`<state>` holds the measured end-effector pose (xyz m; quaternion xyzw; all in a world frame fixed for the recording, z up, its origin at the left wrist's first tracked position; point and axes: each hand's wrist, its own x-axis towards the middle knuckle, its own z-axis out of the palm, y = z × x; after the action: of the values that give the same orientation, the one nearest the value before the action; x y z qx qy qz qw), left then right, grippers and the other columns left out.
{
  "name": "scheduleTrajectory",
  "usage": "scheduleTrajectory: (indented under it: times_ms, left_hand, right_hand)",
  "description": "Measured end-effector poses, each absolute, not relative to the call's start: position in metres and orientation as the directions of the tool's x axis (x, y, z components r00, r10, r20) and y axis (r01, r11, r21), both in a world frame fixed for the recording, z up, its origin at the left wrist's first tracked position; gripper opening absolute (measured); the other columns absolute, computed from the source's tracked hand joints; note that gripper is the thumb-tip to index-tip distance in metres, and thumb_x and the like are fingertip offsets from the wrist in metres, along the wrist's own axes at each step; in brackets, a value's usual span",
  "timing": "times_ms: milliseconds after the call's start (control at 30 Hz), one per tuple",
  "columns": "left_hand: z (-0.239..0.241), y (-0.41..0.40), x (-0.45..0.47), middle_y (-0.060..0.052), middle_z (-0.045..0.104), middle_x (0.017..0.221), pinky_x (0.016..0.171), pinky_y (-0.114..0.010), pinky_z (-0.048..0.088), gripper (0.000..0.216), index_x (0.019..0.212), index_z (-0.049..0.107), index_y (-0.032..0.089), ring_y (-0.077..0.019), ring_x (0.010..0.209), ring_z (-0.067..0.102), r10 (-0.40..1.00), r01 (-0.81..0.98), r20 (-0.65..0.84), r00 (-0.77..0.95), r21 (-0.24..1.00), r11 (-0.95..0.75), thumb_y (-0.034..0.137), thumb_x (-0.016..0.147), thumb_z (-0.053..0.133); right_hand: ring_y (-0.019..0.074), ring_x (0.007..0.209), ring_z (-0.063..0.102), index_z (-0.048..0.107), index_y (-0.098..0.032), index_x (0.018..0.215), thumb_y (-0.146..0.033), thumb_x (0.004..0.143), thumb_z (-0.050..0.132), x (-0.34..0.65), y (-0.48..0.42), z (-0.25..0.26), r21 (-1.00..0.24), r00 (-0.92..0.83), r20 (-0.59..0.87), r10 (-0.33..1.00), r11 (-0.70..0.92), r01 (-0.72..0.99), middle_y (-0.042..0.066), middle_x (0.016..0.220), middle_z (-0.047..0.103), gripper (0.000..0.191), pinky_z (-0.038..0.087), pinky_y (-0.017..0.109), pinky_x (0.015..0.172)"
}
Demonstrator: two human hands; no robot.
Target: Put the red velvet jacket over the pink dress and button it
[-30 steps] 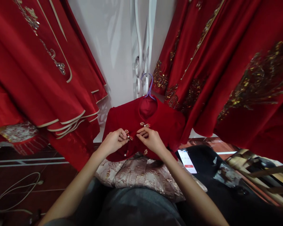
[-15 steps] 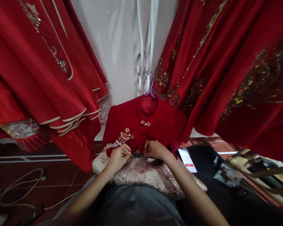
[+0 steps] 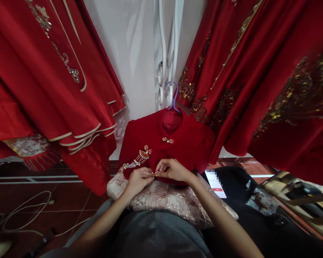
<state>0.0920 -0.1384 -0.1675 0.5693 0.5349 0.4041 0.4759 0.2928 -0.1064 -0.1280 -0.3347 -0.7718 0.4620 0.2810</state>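
A red jacket [image 3: 140, 132] on a purple hanger [image 3: 174, 95] lies over a pink-gold brocade cushion [image 3: 161, 199] in my lap. My left hand [image 3: 139, 180] is closed in a pinch at the jacket's lower front. From the other side my right hand [image 3: 174, 170] pinches a small gold clasp [image 3: 155, 174], and the fingertips of both hands nearly meet there. Higher up, a jewelled clasp [image 3: 168, 140] sits below the collar. A beaded tassel brooch [image 3: 143, 154] hangs on the jacket's left side.
Red garments with beading [image 3: 70, 100] and gold sequins [image 3: 280, 100] hang on both sides. A lit phone [image 3: 215, 184] and clear plastic bags [image 3: 261, 200] lie on a black surface at right. White cable [image 3: 24, 208] coils on the tiled floor.
My right hand has moved left toward my left hand, bringing the two jacket front edges together. The view has shifted slightly.
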Motion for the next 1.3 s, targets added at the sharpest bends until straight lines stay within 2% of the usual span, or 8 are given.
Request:
scheduleTrajectory:
  times_ms: [133,233,433,600,867,933,1133,1300]
  left_hand:
    - [-0.165,-0.140,0.095,-0.004,0.073,0.073,0.073,-0.027,0.055,0.018,0.070,0.060,0.015,-0.0184,0.074,0.070,0.992,0.191,-0.028,0.122,0.982,0.004,0.021,0.060,0.074]
    - [-0.164,-0.140,0.096,-0.002,0.072,0.069,0.071,-0.026,0.055,0.016,0.065,0.058,0.016,-0.0174,0.071,0.070,0.990,0.190,-0.018,0.137,0.982,-0.008,0.023,0.062,0.073]
    - [-0.170,-0.138,0.097,-0.006,0.075,0.076,0.078,-0.030,0.057,0.026,0.078,0.067,0.013,-0.0201,0.076,0.072,0.997,0.149,-0.072,0.030,0.987,0.066,0.024,0.057,0.079]
    - [-0.167,-0.139,0.096,-0.010,0.075,0.086,0.083,-0.034,0.057,0.031,0.084,0.070,0.012,-0.0225,0.083,0.072,0.997,0.131,-0.072,0.018,0.989,0.070,0.030,0.061,0.079]
    - [-0.162,-0.142,0.098,-0.011,0.075,0.090,0.088,-0.035,0.056,0.037,0.089,0.070,0.011,-0.0235,0.089,0.071,0.997,0.091,-0.071,0.030,0.994,0.068,0.033,0.061,0.080]
    - [-0.161,-0.142,0.097,-0.010,0.075,0.090,0.089,-0.034,0.056,0.035,0.087,0.070,0.011,-0.0228,0.089,0.071,0.995,0.084,-0.091,0.031,0.993,0.088,0.031,0.060,0.080]
    - [-0.161,-0.142,0.098,-0.009,0.076,0.088,0.089,-0.036,0.056,0.031,0.085,0.071,0.010,-0.0231,0.088,0.071,0.993,0.065,-0.113,0.018,0.992,0.112,0.025,0.059,0.080]
    - [-0.162,-0.143,0.101,-0.010,0.075,0.090,0.090,-0.037,0.056,0.030,0.085,0.071,0.011,-0.0234,0.088,0.071,0.995,0.055,-0.099,-0.022,0.993,0.100,0.027,0.060,0.079]
  right_hand:
    - [0.0107,0.069,0.060,0.067,-0.016,0.090,-0.021,0.080,0.064,0.280,-0.112,-0.129,-0.857,-0.607,0.193,0.771,0.434,0.279,0.000,0.074,0.065,0.011,0.046,0.020,0.065]
    - [0.0098,0.069,0.057,0.068,-0.019,0.099,-0.015,0.081,0.060,0.276,-0.113,-0.133,-0.806,-0.633,0.209,0.745,0.498,0.320,-0.001,0.076,0.063,0.020,0.043,0.019,0.063]
    - [0.0095,0.065,0.053,0.062,-0.021,0.120,-0.013,0.082,0.057,0.283,-0.110,-0.132,-0.734,-0.627,0.211,0.750,0.545,0.405,-0.001,0.075,0.059,0.039,0.041,0.019,0.062]
    - [0.0105,0.066,0.052,0.058,-0.020,0.123,-0.013,0.083,0.055,0.286,-0.109,-0.130,-0.664,-0.581,0.266,0.769,0.583,0.467,0.000,0.077,0.058,0.041,0.041,0.021,0.065]
    - [0.0107,0.070,0.053,0.058,-0.023,0.121,-0.013,0.086,0.052,0.284,-0.113,-0.127,-0.711,-0.638,0.223,0.737,0.571,0.411,0.000,0.082,0.058,0.037,0.044,0.021,0.067]
    - [0.0114,0.072,0.054,0.056,-0.023,0.126,-0.012,0.086,0.051,0.283,-0.114,-0.127,-0.681,-0.646,0.220,0.731,0.589,0.435,0.002,0.087,0.059,0.042,0.045,0.023,0.071]
    - [0.0157,0.089,0.057,0.034,-0.024,0.147,-0.011,0.089,0.044,0.279,-0.118,-0.129,-0.628,-0.634,0.208,0.745,0.598,0.497,0.008,0.104,0.059,0.060,0.044,0.029,0.085]
    - [0.0146,0.085,0.057,0.034,-0.023,0.146,-0.009,0.086,0.047,0.278,-0.119,-0.129,-0.641,-0.627,0.217,0.748,0.594,0.486,0.007,0.105,0.060,0.063,0.044,0.029,0.085]
